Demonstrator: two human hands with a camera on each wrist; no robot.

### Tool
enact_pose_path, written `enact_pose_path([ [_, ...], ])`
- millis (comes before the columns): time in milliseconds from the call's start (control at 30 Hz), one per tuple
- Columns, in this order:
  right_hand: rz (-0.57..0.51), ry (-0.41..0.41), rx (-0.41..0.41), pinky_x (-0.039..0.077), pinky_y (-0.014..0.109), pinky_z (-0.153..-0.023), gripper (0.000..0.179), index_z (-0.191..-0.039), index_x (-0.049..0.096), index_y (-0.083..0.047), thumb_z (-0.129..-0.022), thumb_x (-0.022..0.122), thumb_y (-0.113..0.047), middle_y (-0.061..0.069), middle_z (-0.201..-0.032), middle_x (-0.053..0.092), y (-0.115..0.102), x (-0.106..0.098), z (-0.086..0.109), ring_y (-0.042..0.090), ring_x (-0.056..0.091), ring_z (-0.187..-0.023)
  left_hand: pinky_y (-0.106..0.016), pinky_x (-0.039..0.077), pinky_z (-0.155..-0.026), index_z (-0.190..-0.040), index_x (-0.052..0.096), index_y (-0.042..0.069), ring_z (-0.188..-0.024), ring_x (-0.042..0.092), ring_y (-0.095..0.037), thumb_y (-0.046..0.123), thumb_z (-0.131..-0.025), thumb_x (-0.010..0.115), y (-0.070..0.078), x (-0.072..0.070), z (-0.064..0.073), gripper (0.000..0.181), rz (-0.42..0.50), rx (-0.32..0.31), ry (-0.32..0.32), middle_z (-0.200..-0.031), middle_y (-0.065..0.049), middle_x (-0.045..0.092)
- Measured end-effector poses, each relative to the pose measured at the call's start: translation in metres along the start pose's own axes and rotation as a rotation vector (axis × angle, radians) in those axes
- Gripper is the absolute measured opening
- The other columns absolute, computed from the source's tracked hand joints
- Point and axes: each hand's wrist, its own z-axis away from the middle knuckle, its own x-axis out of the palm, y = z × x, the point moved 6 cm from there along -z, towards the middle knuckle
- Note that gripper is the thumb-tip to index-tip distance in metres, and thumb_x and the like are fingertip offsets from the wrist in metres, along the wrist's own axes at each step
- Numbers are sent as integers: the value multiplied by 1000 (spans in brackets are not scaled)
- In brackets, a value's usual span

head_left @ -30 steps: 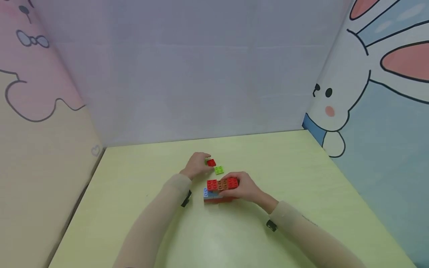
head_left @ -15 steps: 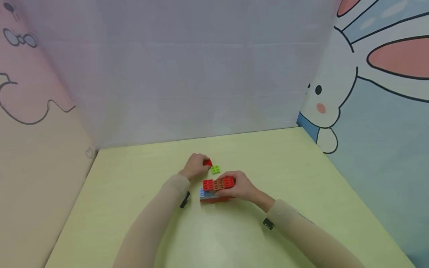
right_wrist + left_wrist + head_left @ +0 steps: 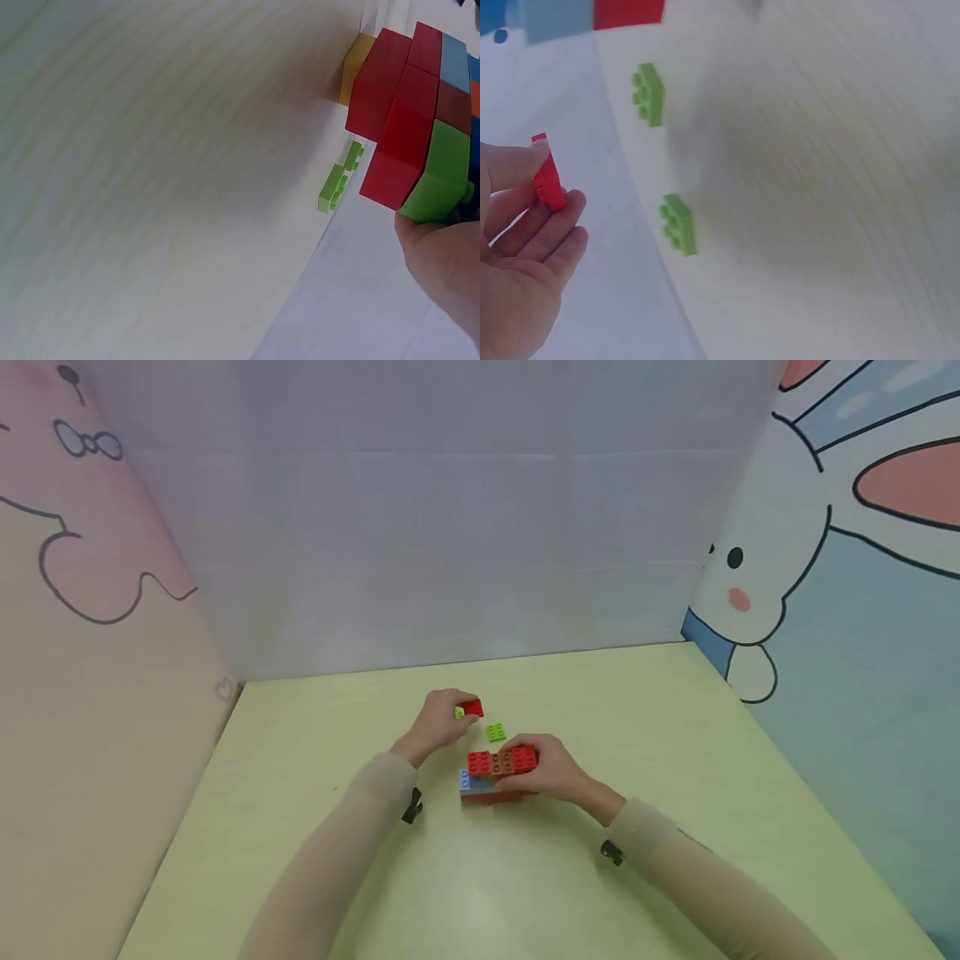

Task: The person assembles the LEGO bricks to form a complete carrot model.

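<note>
My left hand [image 3: 441, 720] pinches a small flat red toy brick [image 3: 548, 176] between thumb and fingertips, raised over the far part of the table. Under and beside that hand lie two flat lime-green bricks [image 3: 651, 96], studs up. My right hand [image 3: 551, 768] grips a block build [image 3: 480, 789] around its right end, thumb on the near side. The build has a top row of red and brown bricks [image 3: 501, 763], a light blue layer below and red at the bottom. In the right wrist view a green brick [image 3: 439, 176] and a yellow brick [image 3: 355, 67] also show on it.
The pale yellow-green table [image 3: 480, 877] runs back to a plain whitish wall [image 3: 450, 543]. Side walls carry cartoon drawings, with a rabbit [image 3: 757, 552] at right. A small black wrist device [image 3: 412, 806] sits below the left cuff.
My left hand has picked up the red brick and drawn it away from the nearer green brick, with the other green one now showing below. The right hand keeps its grip on the build.
</note>
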Motion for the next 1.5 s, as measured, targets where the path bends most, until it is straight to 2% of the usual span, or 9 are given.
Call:
enact_pose_path([
  [133,0,4,-9,49,35,-78,41,-104,66,-18,-71,86,-31,-3,-100,63,1,-2,-1,20,56,-94,-37,46,-89,-118,68,9,-104,57,-20,22,-88,70,18,-13,14,33,12,49,20,-112,-4,65],
  [400,-12,8,-23,50,34,-77,40,-104,66,-16,-71,86,-27,-3,-98,65,2,-6,-5,19,59,-92,-30,48,-83,-114,69,6,-95,60,-13,18,-87,71,74,-31,51,30,66,327,52,-104,0,66],
  [533,-23,6,-46,51,34,-76,38,-103,66,-15,-72,85,-26,-2,-99,66,3,-8,-6,20,60,-91,-30,48,-83,-113,69,4,-96,60,-13,16,-86,72,89,-30,62,29,74,405,61,-103,-1,66],
  [700,-24,3,-55,51,33,-76,35,-102,65,-13,-74,84,-22,-1,-99,65,-5,-7,0,19,60,-90,-30,47,-84,-113,70,5,-96,60,-13,17,-85,73,94,-24,71,30,59,403,43,-103,-1,67],
  [867,-12,4,-57,51,34,-76,34,-102,64,-10,-74,84,-16,1,-99,65,-9,-7,2,22,59,-91,-33,51,-78,-114,69,3,-96,59,-16,16,-86,73,94,-14,75,31,97,385,3,-104,-3,66],
  [933,-4,7,-64,51,33,-75,35,-101,65,-12,-73,85,-20,-1,-98,64,1,-5,-2,21,58,-91,-34,52,-76,-114,68,3,-95,59,-16,16,-85,73,92,-9,76,32,103,374,-8,-104,-4,66],
  [1233,-15,9,-83,50,34,-78,37,-105,66,-12,-74,84,-21,-2,-100,65,1,-7,-1,19,58,-92,-22,47,-67,-112,70,8,-81,59,-20,16,-86,71,96,0,80,27,33,347,-70,-94,0,65],
  [1400,-25,3,-99,50,35,-77,36,-106,66,-6,-75,82,-14,1,-100,65,-20,-12,7,20,58,-91,-22,47,-68,-114,69,7,-80,58,-16,14,-84,73,101,-3,80,31,15,341,-65,-95,0,65],
  [1500,-37,-14,-104,50,34,-76,34,-105,66,-3,-76,81,-10,2,-98,65,-37,-17,14,20,58,-88,-23,48,-71,-114,70,8,-83,58,-12,14,-82,77,100,-4,77,34,42,286,-57,-96,2,66],
])
